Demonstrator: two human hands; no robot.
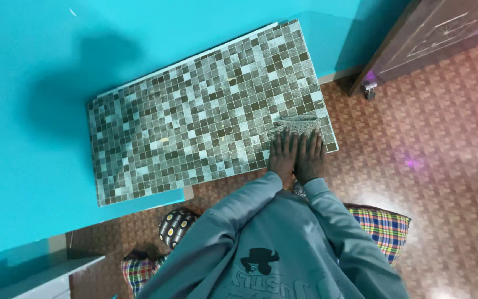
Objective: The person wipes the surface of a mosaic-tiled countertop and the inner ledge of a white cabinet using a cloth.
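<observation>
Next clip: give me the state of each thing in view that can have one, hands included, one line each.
Left hand: flat, palm down, pressing the cloth.
Right hand: flat beside the left, on the same cloth.
Grey cloth: bunched under the fingertips, against the panel.
Mosaic tile panel: flat against the turquoise wall.
Brown door: whether open or closed cannot be told.
</observation>
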